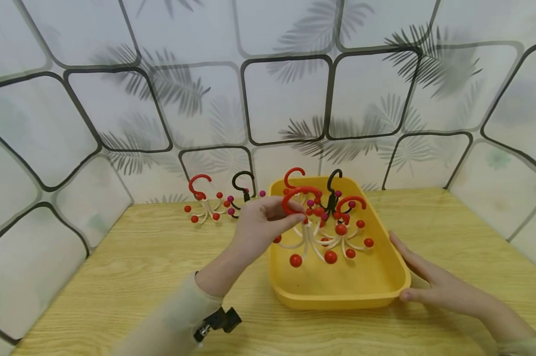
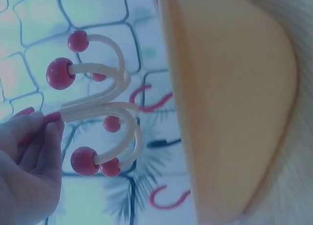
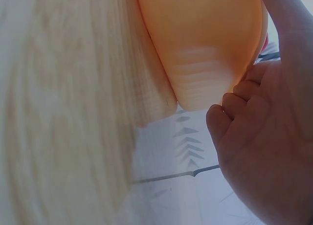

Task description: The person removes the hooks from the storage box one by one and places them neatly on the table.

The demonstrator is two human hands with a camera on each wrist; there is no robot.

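My left hand [image 1: 263, 225] pinches a hanging hook [image 1: 309, 229] by its red curved top, above the yellow tray [image 1: 339, 300]. Its white prongs, tipped with red balls, spread downward; the left wrist view shows the red end between thumb and fingers [image 2: 51, 144]. Inside the tray are a red-and-white hook [image 1: 341, 229] at the right, a black one [image 1: 332, 200] with magenta balls, and another red-topped one [image 1: 293, 171] at the back, partly hidden. My right hand [image 1: 446, 284] rests against the tray's outer right side, thumb at the near corner, fingers touching the wall.
Left of the tray, a red-and-white hook [image 1: 201, 198] stands on the wood-grain table [image 1: 161, 257]. Beside it is a black hook [image 1: 243, 180], partly hidden behind my left hand. A patterned wall [image 1: 286, 104] closes off the back and sides.
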